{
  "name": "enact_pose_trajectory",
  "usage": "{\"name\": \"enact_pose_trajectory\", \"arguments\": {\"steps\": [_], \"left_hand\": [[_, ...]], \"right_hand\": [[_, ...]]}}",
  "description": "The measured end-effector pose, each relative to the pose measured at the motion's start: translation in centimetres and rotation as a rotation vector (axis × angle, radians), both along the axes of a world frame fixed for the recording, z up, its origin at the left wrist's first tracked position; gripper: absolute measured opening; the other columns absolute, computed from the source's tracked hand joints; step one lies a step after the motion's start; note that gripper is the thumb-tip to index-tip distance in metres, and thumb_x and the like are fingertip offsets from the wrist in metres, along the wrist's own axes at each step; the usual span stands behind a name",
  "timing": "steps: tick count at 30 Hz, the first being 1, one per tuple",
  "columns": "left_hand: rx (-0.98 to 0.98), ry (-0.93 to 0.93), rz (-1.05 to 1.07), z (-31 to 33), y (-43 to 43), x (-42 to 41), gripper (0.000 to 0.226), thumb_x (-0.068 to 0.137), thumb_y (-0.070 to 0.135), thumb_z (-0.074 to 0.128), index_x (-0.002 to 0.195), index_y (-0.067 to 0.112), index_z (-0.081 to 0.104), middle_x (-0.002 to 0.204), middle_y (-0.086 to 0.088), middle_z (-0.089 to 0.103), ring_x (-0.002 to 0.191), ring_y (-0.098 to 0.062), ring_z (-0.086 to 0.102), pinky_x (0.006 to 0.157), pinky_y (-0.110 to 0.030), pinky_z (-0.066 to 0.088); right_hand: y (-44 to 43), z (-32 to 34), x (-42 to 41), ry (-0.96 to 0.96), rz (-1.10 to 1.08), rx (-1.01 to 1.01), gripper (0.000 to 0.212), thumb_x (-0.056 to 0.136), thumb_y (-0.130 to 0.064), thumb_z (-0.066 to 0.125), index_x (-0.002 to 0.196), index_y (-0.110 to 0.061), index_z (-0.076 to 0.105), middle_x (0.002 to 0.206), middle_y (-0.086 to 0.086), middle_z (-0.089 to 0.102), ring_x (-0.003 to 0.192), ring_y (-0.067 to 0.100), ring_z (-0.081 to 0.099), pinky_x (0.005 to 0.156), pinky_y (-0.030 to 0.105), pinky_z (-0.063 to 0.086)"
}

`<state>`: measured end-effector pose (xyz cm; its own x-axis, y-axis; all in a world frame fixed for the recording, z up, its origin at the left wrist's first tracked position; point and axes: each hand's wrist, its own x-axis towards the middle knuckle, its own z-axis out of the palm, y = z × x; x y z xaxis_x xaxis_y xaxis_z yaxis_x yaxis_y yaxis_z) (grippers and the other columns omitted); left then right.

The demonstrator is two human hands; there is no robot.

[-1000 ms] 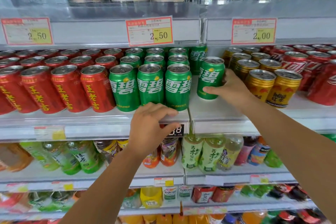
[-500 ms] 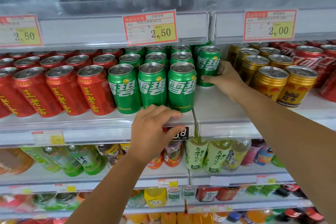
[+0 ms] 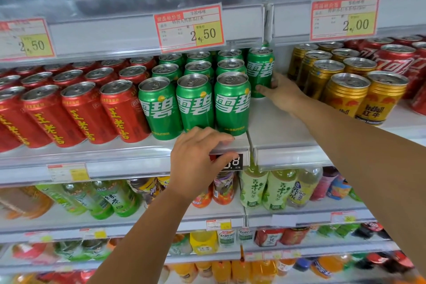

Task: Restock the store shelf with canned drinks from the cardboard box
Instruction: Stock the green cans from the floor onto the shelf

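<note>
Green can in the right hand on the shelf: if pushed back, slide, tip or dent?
Probably slides: the green can stands upright on a smooth white shelf. Tall and narrow, so a high push might tip it; the right hand grips it low, which seems safer. Lid looks unopened, so likely full, heavyish and hard to dent.

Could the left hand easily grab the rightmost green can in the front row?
Probably yes. The left hand grips the shelf edge just below that front green can, nothing between them; the right hand holds a separate can farther back.
</note>
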<state>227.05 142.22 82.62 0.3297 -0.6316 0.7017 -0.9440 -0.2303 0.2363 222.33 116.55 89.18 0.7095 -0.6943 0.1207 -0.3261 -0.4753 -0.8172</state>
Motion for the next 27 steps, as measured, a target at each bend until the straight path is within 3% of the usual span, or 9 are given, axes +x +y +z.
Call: {"name": "enact_pose_trajectory", "arguments": {"steps": [4,6,9,11,14,17,21,25,27], "left_hand": [[0.009,0.055,-0.022,0.5,0.0,-0.2,0.035,0.080,0.054,0.065,0.104,0.031,0.072,0.092,0.017,0.067,0.085,-0.009,0.056,0.080,-0.032,0.045],[-0.080,0.117,-0.038,0.9,0.4,-0.8,0.036,0.080,0.049,0.067,0.109,0.029,0.072,0.098,0.014,0.069,0.092,-0.011,0.058,0.086,-0.030,0.047],[-0.215,0.058,-0.070,0.8,1.7,-3.4,0.027,0.086,0.035,0.065,0.105,0.017,0.074,0.104,0.006,0.067,0.099,-0.015,0.057,0.095,-0.022,0.040],[-0.169,0.062,-0.175,-0.9,2.5,-6.2,0.022,0.087,0.028,0.061,0.098,0.014,0.074,0.101,0.009,0.066,0.096,-0.009,0.056,0.094,-0.022,0.038],[0.085,0.328,-0.365,-6.9,2.3,-10.1,0.021,0.087,0.030,0.059,0.097,0.019,0.074,0.103,0.013,0.067,0.098,-0.006,0.059,0.093,-0.020,0.040],[0.422,0.627,-0.371,-15.6,1.7,-13.1,0.025,0.086,0.038,0.056,0.105,0.029,0.070,0.111,0.019,0.063,0.106,-0.002,0.057,0.090,-0.023,0.048],[0.776,0.838,-0.277,-27.2,1.4,-15.9,0.032,0.080,0.046,0.055,0.108,0.033,0.065,0.109,0.021,0.057,0.096,0.000,0.057,0.087,-0.029,0.050],[1.065,0.957,-0.112,-39.6,1.2,-17.5,0.035,0.086,0.023,0.069,0.120,0.024,0.062,0.117,0.004,0.061,0.098,-0.011,0.060,0.087,-0.034,0.050],[1.189,0.996,-0.047,-46.8,1.2,-17.8,0.043,0.086,0.021,0.070,0.128,0.020,0.058,0.123,-0.005,0.060,0.099,-0.017,0.060,0.089,-0.030,0.047]], "right_hand": [[0.4,0.8,-1.1,0.068,-0.073,0.044,0.076,0.090,-0.053,0.057,0.150,-0.016,0.030,0.150,0.008,0.040,0.135,0.027,0.041,0.105,0.035,0.035],[1.6,1.5,-3.2,0.027,-0.104,-0.006,0.073,0.091,-0.049,0.058,0.148,-0.011,0.032,0.149,0.007,0.042,0.135,0.025,0.041,0.106,0.031,0.033],[4.9,1.4,-8.7,-0.285,-0.093,-0.046,0.035,0.092,-0.031,0.061,0.124,-0.017,0.056,0.110,0.000,0.063,0.106,0.013,0.059,0.098,0.032,0.045],[7.3,-0.2,-13.4,-0.507,-0.092,-0.026,0.009,0.094,-0.018,0.058,0.102,-0.015,0.062,0.090,0.006,0.065,0.084,0.018,0.062,0.082,0.037,0.052],[10.0,-4.9,-19.8,-0.577,-0.055,0.088,0.012,0.097,-0.012,0.052,0.090,-0.008,0.062,0.077,0.018,0.063,0.066,0.017,0.059,0.062,0.033,0.049],[10.7,-13.4,-23.8,-0.418,-0.180,0.282,0.019,0.094,-0.019,0.055,0.085,-0.005,0.063,0.075,0.016,0.064,0.067,0.019,0.058,0.064,0.035,0.048],[11.4,-27.1,-27.7,-0.151,-0.399,0.530,0.014,0.092,-0.022,0.060,0.085,-0.010,0.065,0.081,0.012,0.066,0.071,0.012,0.060,0.073,0.034,0.050],[11.9,-42.2,-31.7,0.166,-0.582,0.667,0.015,0.090,-0.031,0.059,0.087,-0.016,0.063,0.084,0.007,0.068,0.082,0.024,0.062,0.080,0.038,0.052],[12.2,-49.9,-33.3,0.335,-0.624,0.721,0.011,0.090,-0.035,0.060,0.088,-0.024,0.060,0.085,-0.005,0.067,0.085,0.021,0.061,0.074,0.029,0.045]]}}
